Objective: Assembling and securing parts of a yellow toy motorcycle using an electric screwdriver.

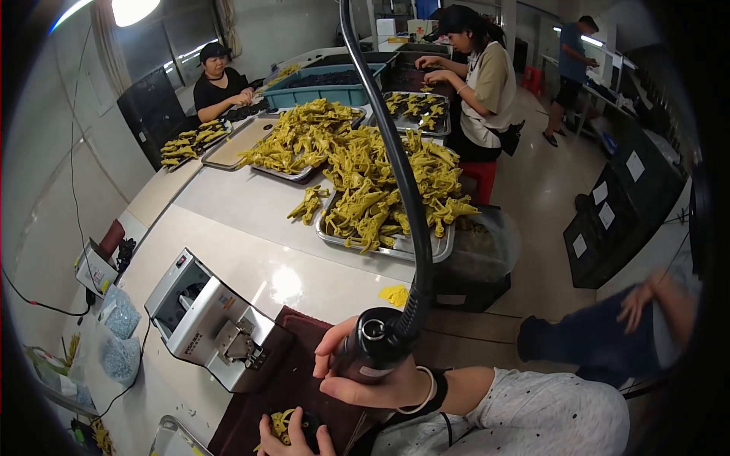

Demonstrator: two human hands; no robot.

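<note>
My right hand (pixel 403 391) is wrapped round a black electric screwdriver (pixel 371 346), whose thick black cable (pixel 401 175) rises from its top. At the lower edge, my left hand (pixel 293 448) grips a small yellow plastic part (pixel 280 425) with a dark piece beside it, over a maroon mat (pixel 247 425). The screwdriver's tip is hidden by my right hand. Left of my hands stands a silver and black screw feeder (pixel 220 323). Farther off, a metal tray (pixel 346 242) is heaped with yellow plastic parts (pixel 380 182). One small yellow cluster (pixel 308 204) lies beside that tray.
Bags of small pale pieces (pixel 120 359) lie at the left, near a clear tray (pixel 173 439). A teal crate (pixel 323 87) stands farther back. Two people work seated at the table; another stands at the far right. Black boxes (pixel 627 205) line the right side.
</note>
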